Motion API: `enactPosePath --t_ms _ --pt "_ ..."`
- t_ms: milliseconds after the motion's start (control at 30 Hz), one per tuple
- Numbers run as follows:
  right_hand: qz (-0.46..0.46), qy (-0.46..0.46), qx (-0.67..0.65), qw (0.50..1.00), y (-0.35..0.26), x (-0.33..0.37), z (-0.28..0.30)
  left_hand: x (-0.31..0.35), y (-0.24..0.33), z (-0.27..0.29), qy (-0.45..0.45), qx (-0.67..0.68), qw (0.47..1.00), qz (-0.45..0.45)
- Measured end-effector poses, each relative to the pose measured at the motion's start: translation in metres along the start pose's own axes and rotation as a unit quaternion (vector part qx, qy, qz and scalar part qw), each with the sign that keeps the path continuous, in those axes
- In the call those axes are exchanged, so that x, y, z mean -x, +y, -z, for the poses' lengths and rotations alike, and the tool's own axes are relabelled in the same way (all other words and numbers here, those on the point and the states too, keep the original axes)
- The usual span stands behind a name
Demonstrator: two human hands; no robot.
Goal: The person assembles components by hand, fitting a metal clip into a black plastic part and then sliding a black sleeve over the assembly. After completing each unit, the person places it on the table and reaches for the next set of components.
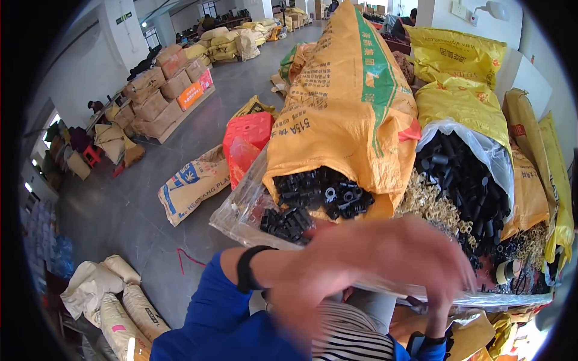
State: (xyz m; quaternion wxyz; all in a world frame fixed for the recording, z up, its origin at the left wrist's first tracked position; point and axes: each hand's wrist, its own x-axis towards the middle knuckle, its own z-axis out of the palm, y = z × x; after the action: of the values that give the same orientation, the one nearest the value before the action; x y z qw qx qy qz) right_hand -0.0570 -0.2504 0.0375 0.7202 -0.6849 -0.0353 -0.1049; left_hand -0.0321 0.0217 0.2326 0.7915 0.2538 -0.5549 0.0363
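I see my left hand (367,265), blurred, fingers spread open and holding nothing, raised just in front of the large orange woven sack (349,102). Small black plastic parts (319,192) spill from that sack's mouth onto clear plastic sheeting (241,210). My right hand (436,328) sits low, below the sack; I cannot tell its fingers' state.

Blue sleeves, a black wristband (245,269), striped black-and-white top (355,340)
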Motion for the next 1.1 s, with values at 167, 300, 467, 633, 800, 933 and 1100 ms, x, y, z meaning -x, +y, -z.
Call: enactPosePath --t_ms 167,300,467,633,800,933,1100 --pt "-0.020 0.214 -0.008 0.977 0.058 0.062 0.104 0.033 0.014 -0.036 -0.003 -0.010 0.999 0.034" --pt "-0.034 0.390 0.012 0.920 0.082 0.107 0.159 0.038 -0.006 -0.047 -0.021 0.004 0.996 0.084" --pt "-0.038 0.506 0.028 0.861 0.087 0.151 0.200 0.041 -0.025 -0.044 -0.068 0.069 0.983 0.156" --pt "0.085 0.361 0.669 0.645 0.082 0.170 0.216 0.033 -0.050 -0.030 -0.118 0.120 0.963 0.212" --pt "-0.040 0.594 0.175 0.784 0.093 0.173 0.255 0.017 -0.075 0.004 -0.161 0.117 0.953 0.228" --pt "-0.122 0.493 0.345 0.789 0.109 0.180 0.280 0.006 -0.089 0.024 -0.180 0.055 0.956 0.224" --pt "-0.053 0.503 0.412 0.758 0.109 0.141 0.248 0.092 -0.060 0.101 0.162 -0.335 0.834 0.408"
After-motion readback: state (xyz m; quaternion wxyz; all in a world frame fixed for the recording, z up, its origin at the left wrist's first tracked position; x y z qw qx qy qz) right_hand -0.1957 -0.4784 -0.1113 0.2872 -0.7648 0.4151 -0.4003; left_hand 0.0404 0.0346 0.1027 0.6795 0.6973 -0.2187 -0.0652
